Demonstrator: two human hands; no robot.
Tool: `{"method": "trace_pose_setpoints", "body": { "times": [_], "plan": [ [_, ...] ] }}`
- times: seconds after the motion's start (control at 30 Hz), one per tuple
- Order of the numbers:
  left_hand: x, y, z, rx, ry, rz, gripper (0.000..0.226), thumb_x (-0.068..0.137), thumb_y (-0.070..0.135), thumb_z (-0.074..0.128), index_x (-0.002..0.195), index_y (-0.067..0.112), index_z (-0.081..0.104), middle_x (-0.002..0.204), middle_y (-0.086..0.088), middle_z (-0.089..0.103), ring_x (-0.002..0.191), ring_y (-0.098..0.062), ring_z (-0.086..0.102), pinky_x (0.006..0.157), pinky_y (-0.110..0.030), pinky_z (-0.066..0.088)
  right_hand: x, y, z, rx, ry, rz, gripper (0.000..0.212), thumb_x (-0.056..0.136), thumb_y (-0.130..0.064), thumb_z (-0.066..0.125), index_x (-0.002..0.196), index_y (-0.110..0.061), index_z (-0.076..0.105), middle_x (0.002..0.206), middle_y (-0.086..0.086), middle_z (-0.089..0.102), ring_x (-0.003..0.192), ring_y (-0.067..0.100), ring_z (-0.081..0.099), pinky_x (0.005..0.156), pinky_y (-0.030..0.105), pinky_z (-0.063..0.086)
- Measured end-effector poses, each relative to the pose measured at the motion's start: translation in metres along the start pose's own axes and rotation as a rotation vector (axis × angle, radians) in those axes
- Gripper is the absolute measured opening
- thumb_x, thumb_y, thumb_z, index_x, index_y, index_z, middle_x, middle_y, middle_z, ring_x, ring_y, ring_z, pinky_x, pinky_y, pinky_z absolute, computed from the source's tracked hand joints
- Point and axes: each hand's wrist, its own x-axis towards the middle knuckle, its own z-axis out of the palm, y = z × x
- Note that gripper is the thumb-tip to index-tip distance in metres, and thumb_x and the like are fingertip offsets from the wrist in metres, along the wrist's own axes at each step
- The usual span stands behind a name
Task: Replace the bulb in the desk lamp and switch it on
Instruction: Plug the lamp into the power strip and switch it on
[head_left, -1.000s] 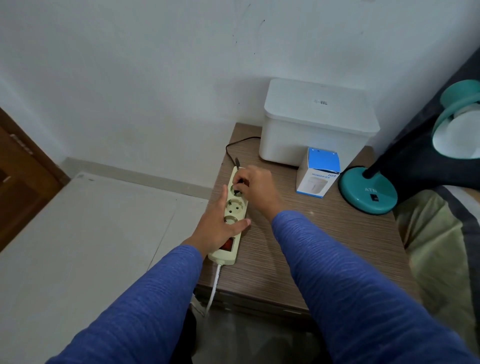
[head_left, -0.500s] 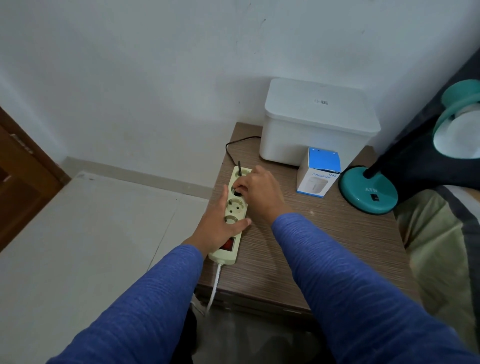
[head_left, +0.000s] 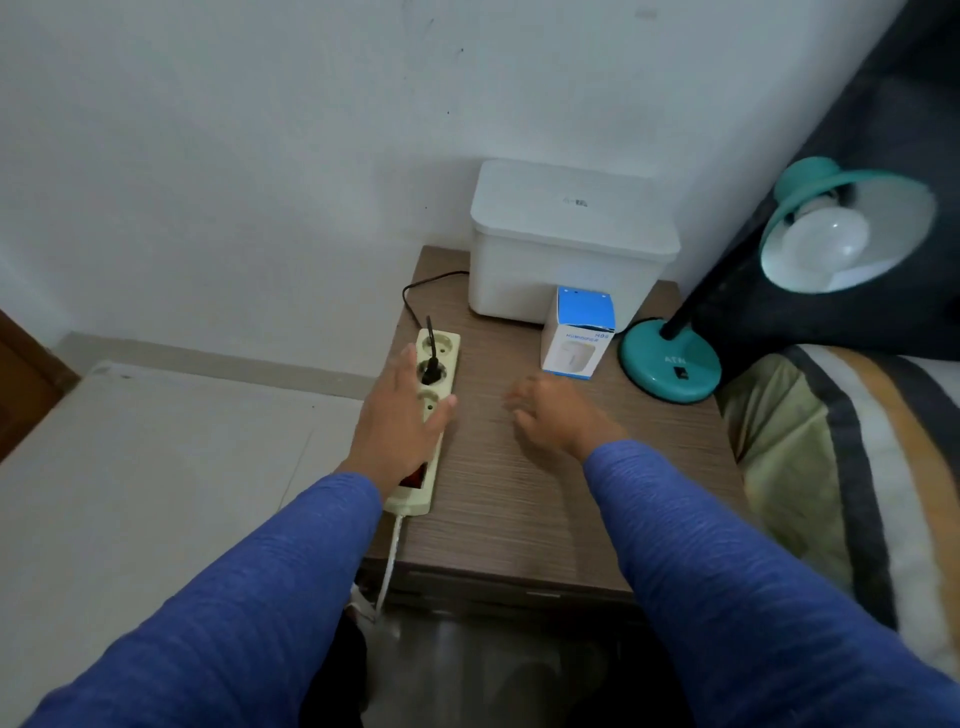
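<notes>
Setting (head view): bedside table (head_left: 545, 493) with wood-grain top stands in a corner of white wall; bedding lies at its right edge.
Power strip: we see the cream power strip (head_left: 434, 395) along the table's left edge, red rocker switch (head_left: 415, 475) near its close end, half hidden under our wrist.
Plug: black plug (head_left: 430, 371) sits seated in the middle socket, its cord (head_left: 415, 296) looping back toward the white box (head_left: 569, 244).
Left hand: left hand (head_left: 400, 421) lies flat over the strip, fingers straight, thumb hooked at its right edge, pinning it.
Right hand: right hand (head_left: 556, 415) hovers just above the table, blurred, fingers loosely spread, holding nothing.
Lamp: teal desk lamp (head_left: 670, 361) stands at the table's back right; bulb (head_left: 826, 241) is fitted in the shade and looks unlit.
Carton: blue-and-white carton (head_left: 576, 335) stands between box and lamp base.
Step, our judgement: bulb in, plug in; powering on remains.
Method: we would keep the strip pinned, press the red rocker fully over, then press the small switch (head_left: 681, 372) on the lamp base with one fingertip while steadying the base so it does not slide.
Check: we cannot tell the rocker's position from here; confirm by the bulb's glow.
</notes>
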Motion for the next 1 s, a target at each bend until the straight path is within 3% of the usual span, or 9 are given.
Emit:
{"method": "trace_pose_setpoints", "body": {
  "times": [0.1,0.2,0.37,0.6,0.8,1.0],
  "plan": [
    [-0.001,0.03,-0.001,0.151,0.052,0.15,0.062,0.093,0.033,0.05,0.146,0.014,0.024,0.146,-0.008,0.039,0.131,-0.025,0.041,0.107,-0.037,0.037,-0.01,0.021,-0.005,0.001,-0.033,0.12,0.028,0.089,-0.022,0.046,0.106,-0.011,0.065,0.116,0.012,0.065,0.104,0.029,0.06,0.091,0.041,0.051],
    [0.004,0.064,0.006,0.293,-0.103,0.206,0.055,0.095,0.028,0.046,0.144,0.012,0.03,0.144,-0.01,0.041,0.132,-0.026,0.04,0.107,-0.035,0.035,-0.02,0.035,-0.017,-0.08,-0.113,0.202,0.025,0.089,-0.022,0.046,0.098,-0.008,0.065,0.112,0.013,0.066,0.1,0.03,0.06,0.086,0.036,0.05],
    [0.02,0.121,0.031,0.481,-0.319,0.194,0.047,0.092,0.032,0.047,0.133,0.01,0.046,0.134,-0.015,0.049,0.121,-0.032,0.05,0.097,-0.038,0.044,-0.039,0.069,-0.038,-0.098,-0.13,0.333,0.033,0.087,-0.024,0.052,0.112,-0.007,0.064,0.121,0.015,0.063,0.11,0.033,0.06,0.089,0.034,0.048],
    [0.044,0.188,0.075,0.605,-0.398,0.303,0.04,0.09,0.028,0.051,0.122,0.005,0.057,0.126,-0.016,0.057,0.115,-0.032,0.056,0.091,-0.037,0.048,-0.056,0.123,-0.062,-0.068,-0.083,0.429,0.036,0.087,-0.025,0.052,0.116,-0.005,0.063,0.124,0.016,0.061,0.113,0.033,0.058,0.09,0.033,0.047],
    [0.061,0.22,0.111,0.588,-0.435,0.322,0.04,0.09,0.027,0.047,0.122,0.004,0.057,0.124,-0.017,0.058,0.11,-0.032,0.058,0.092,-0.037,0.049,-0.061,0.161,-0.07,-0.001,0.004,0.448,0.043,0.089,-0.02,0.051,0.13,-0.008,0.055,0.132,0.015,0.056,0.122,0.032,0.053,0.102,0.037,0.046],
    [0.07,0.224,0.144,0.555,-0.483,0.309,0.048,0.092,0.022,0.049,0.137,0.006,0.042,0.138,-0.017,0.046,0.123,-0.03,0.05,0.103,-0.036,0.041,-0.051,0.187,-0.05,0.078,0.108,0.391,0.051,0.09,-0.019,0.051,0.141,-0.019,0.043,0.141,0.012,0.047,0.127,0.031,0.049,0.108,0.039,0.04]
  ]
}}
